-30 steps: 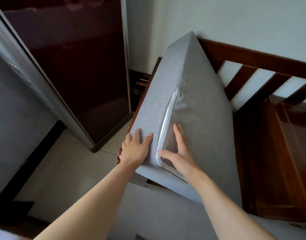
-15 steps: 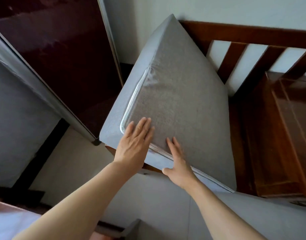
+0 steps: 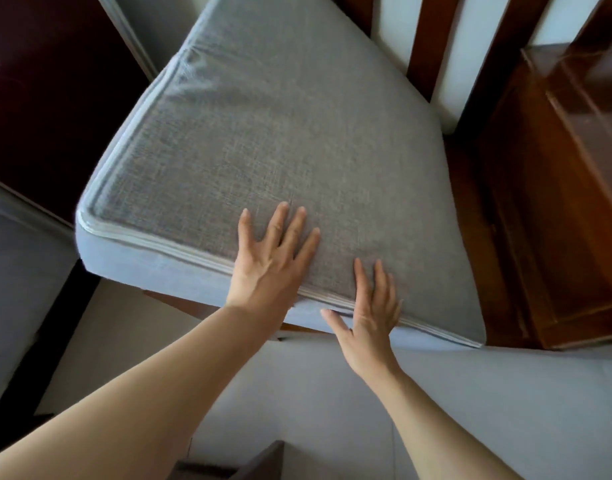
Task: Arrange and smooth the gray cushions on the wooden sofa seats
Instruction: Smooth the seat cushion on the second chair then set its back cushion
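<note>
A gray seat cushion (image 3: 283, 133) with pale piping along its edge lies nearly flat on the wooden sofa seat, its near-left corner hanging past the frame. My left hand (image 3: 273, 261) rests flat on its top near the front edge, fingers spread. My right hand (image 3: 370, 313) lies open over the front edge to the right, thumb down on the cushion's front face. The bare wooden seat (image 3: 546, 216) to the right holds no cushion. The slatted wooden backrest (image 3: 432, 46) stands behind.
A dark reddish glass door with a metal frame (image 3: 45, 84) stands left of the sofa. Pale floor tiles (image 3: 297, 393) lie below the cushion. A dark object's corner (image 3: 259, 462) pokes in at the bottom edge.
The cushion has tipped from standing on edge down onto the seat. Both hands moved from its side and zip edge to lie flat on its top and front edge.
</note>
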### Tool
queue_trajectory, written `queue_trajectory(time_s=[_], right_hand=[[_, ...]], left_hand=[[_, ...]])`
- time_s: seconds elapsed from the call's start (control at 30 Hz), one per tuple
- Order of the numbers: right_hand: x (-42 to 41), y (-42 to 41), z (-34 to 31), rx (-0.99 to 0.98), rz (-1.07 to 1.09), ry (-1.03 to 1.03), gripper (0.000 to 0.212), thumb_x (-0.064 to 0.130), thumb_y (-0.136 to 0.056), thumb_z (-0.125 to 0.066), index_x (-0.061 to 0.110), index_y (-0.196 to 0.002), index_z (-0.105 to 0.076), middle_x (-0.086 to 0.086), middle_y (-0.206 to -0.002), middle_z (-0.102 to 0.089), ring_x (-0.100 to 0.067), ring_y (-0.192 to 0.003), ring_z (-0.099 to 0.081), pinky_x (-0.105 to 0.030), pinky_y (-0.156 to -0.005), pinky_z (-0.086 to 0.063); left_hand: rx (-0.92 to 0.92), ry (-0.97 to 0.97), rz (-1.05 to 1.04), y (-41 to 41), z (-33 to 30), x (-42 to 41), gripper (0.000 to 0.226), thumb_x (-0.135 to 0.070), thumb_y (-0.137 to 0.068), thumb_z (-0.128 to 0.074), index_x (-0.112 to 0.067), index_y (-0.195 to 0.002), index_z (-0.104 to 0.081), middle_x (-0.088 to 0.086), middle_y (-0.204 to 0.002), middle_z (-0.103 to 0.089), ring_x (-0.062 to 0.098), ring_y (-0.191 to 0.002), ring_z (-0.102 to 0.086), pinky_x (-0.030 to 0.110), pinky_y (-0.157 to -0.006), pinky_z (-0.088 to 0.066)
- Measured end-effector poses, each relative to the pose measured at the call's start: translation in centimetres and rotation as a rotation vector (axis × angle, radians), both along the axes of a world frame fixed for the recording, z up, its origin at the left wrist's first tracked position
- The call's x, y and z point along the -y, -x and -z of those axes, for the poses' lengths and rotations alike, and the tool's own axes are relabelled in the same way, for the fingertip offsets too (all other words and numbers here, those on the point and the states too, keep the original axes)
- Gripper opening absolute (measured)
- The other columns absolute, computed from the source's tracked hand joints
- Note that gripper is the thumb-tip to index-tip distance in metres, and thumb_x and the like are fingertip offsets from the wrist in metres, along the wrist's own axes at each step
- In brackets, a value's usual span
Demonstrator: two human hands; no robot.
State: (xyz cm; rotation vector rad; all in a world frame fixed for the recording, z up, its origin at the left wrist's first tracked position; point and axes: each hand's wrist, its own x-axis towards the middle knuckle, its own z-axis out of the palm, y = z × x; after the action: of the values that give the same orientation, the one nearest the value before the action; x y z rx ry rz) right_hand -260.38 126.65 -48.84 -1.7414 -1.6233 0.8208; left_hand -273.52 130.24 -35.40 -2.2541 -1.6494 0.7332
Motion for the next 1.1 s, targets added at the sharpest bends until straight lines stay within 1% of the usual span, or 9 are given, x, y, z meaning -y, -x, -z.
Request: queue_trajectory(time_s=[0.13, 0.27, 0.37, 0.43, 0.53, 0.6, 0.67, 0.87, 1.1], right_hand=[[-1.5, -0.1, 0.6, 0.006, -0.031, -0.048, 0.082, 0.07, -0.076, -0.037, 0.043, -0.146, -0.004, -0.004, -0.16, -0.001, -0.023, -0.145, 0.005, -0.054, -0.112, -0.001], [-1.5, 0.0, 0.5, -0.002, -0.027, -0.036, 0.081, 0.07, -0.075, -0.036, 0.049, -0.143, 0.002, -0.001, -0.16, 0.0, -0.021, -0.146, 0.007, -0.052, -0.113, 0.0], [-1.1, -0.9, -0.7, 0.036, -0.115, 0.05, 0.085, 0.076, -0.071, -0.031, 0.053, -0.143, 0.011, 0.008, -0.158, 0.016, -0.014, -0.144, 0.021, -0.043, -0.114, 0.01], [-1.3, -1.9, -2.0, -0.014, -0.195, 0.156, 0.084, 0.075, -0.078, -0.037, 0.05, -0.143, 0.012, 0.018, -0.152, 0.024, -0.007, -0.14, 0.028, -0.037, -0.114, 0.015], [-2.7, -3.2, -4.3, -0.142, -0.247, 0.324, 0.067, 0.05, -0.096, -0.043, 0.04, -0.15, -0.004, 0.016, -0.156, 0.018, -0.011, -0.143, 0.023, -0.04, -0.12, 0.001], [-3.7, -3.3, -6.0, -0.076, -0.299, 0.367, 0.065, 0.042, -0.099, -0.042, 0.034, -0.152, -0.006, 0.01, -0.158, 0.014, -0.019, -0.146, 0.015, -0.038, -0.12, -0.002], [-4.6, -2.9, -7.3, -0.006, -0.34, 0.391, 0.069, 0.04, -0.097, -0.046, 0.035, -0.152, -0.004, 0.005, -0.16, 0.013, -0.024, -0.147, 0.01, -0.036, -0.119, -0.003], [-8.7, -1.2, -9.6, 0.076, -0.383, 0.388, 0.081, 0.037, -0.094, -0.053, 0.036, -0.152, 0.003, 0.0, -0.16, 0.016, -0.031, -0.147, 0.007, -0.038, -0.119, -0.004], [-17.9, 0.2, -11.2, 0.056, -0.348, 0.347, 0.08, 0.041, -0.094, -0.053, 0.038, -0.151, 0.004, 0.002, -0.159, 0.016, -0.026, -0.147, 0.01, -0.034, -0.118, -0.001]], left_hand=[[-0.033, -0.026, -0.032, -0.1, 0.3, -1.3, 0.108, -0.059, -0.083, -0.058, -0.021, -0.149, 0.019, 0.011, -0.156, 0.024, 0.033, -0.144, 0.018, 0.069, -0.107, 0.001], [-0.028, -0.028, -0.032, -0.2, 0.5, -1.2, 0.108, -0.061, -0.083, -0.057, -0.022, -0.148, 0.02, 0.01, -0.156, 0.025, 0.033, -0.144, 0.019, 0.069, -0.107, 0.001], [0.004, -0.002, -0.059, -0.4, -0.1, -1.0, 0.107, -0.065, -0.081, -0.055, -0.025, -0.149, 0.018, 0.007, -0.156, 0.025, 0.031, -0.144, 0.021, 0.067, -0.108, 0.005], [0.046, 0.037, -0.084, -0.7, -0.7, -1.1, 0.102, -0.071, -0.082, -0.046, -0.026, -0.15, 0.015, 0.004, -0.157, 0.025, 0.028, -0.144, 0.023, 0.063, -0.109, 0.01], [0.147, 0.093, -0.112, -0.8, -1.9, -1.6, 0.073, -0.064, -0.094, -0.023, -0.031, -0.151, 0.007, -0.002, -0.158, 0.021, 0.021, -0.144, 0.023, 0.055, -0.112, 0.013], [0.165, 0.133, -0.104, -0.7, -2.9, -2.3, 0.059, -0.051, -0.1, -0.018, -0.033, -0.152, 0.004, -0.005, -0.158, 0.02, 0.018, -0.144, 0.022, 0.051, -0.113, 0.012], [0.138, 0.186, -0.102, -0.5, -3.6, -2.9, 0.058, -0.045, -0.102, -0.022, -0.034, -0.151, 0.005, -0.006, -0.158, 0.019, 0.018, -0.144, 0.022, 0.05, -0.114, 0.01], [0.132, 0.227, -0.15, -0.2, -5.1, -6.4, 0.066, -0.051, -0.098, -0.034, -0.035, -0.151, 0.001, -0.008, -0.159, 0.018, 0.016, -0.145, 0.019, 0.051, -0.114, 0.009], [0.155, 0.16, -0.137, 1.0, -6.2, -15.8, 0.066, -0.052, -0.098, -0.029, -0.032, -0.152, 0.003, -0.005, -0.158, 0.02, 0.017, -0.144, 0.023, 0.05, -0.113, 0.015]])
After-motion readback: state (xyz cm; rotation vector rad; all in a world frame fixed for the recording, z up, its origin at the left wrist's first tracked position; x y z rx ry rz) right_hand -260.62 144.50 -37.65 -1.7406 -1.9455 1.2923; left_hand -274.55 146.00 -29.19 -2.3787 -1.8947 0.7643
